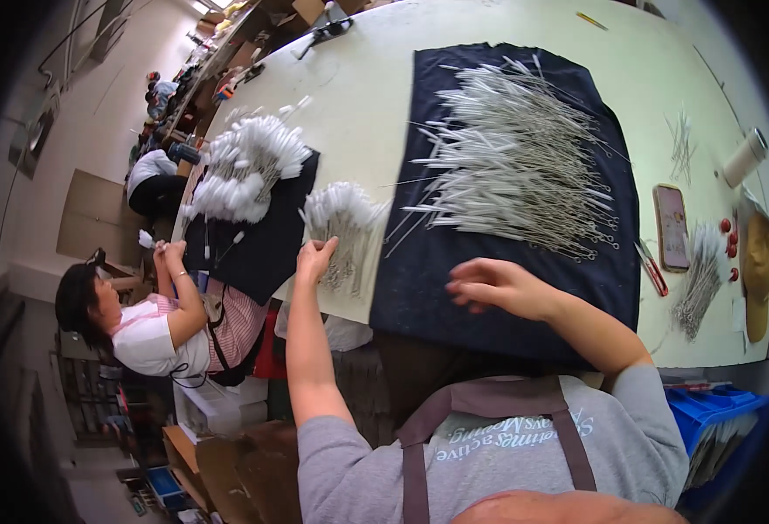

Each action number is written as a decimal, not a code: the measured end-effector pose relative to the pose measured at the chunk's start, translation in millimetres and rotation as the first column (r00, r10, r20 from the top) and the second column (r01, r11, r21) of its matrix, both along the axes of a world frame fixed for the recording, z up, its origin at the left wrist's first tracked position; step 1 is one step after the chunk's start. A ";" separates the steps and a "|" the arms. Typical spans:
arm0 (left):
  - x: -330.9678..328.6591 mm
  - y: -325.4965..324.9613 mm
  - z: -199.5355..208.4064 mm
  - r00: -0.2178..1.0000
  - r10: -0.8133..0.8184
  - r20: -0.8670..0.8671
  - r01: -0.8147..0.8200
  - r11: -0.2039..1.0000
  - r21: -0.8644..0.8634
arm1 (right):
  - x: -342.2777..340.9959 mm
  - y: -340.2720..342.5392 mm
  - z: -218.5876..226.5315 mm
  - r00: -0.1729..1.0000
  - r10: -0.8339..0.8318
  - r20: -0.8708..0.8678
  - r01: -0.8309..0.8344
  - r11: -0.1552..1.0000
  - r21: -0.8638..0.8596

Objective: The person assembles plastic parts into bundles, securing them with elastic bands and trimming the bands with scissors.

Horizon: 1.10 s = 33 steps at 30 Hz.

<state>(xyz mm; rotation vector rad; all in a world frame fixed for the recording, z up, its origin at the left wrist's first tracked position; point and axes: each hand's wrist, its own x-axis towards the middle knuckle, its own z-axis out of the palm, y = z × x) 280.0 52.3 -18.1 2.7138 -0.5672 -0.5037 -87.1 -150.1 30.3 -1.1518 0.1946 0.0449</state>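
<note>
My left hand [317, 259] is at the near left edge of a small pile of white-bristled wire brushes [347, 214], its fingertips pinched together against the brushes; what lies between them is hidden. Over the near part of a dark cloth [402, 293] hovers my right hand [500, 288], palm down, fingers loosely bent and apart, with nothing in it. Beyond that hand, a large heap of similar brushes [524, 157] covers the cloth, white bristle ends mostly to the left and looped wire ends to the right.
To the left, a co-worker [170, 327] holds a brush beside another brush heap [249, 166] on dark cloth. Right of my cloth lie red-handled scissors [652, 269], a phone [671, 227], a brush bundle [703, 279] and a white bottle [745, 157]. A blue crate [707, 406] stands below the table's right edge.
</note>
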 end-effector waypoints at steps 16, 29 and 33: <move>18.7 7.9 -16.5 0.975 -0.041 -0.219 0.000 0.983 -0.184 | 292.2 117.2 -68.0 0.699 -0.394 -0.597 0.308 0.919 -0.246; 42.7 17.6 -41.9 0.484 -0.195 -0.853 -0.592 0.645 -0.483 | 297.1 100.8 -80.6 0.787 -0.206 -0.581 0.355 0.922 0.154; 35.2 5.5 -38.7 0.373 -0.245 -0.895 -0.604 0.668 -0.434 | 294.4 92.3 -93.6 0.847 -0.088 -0.524 0.288 0.905 0.313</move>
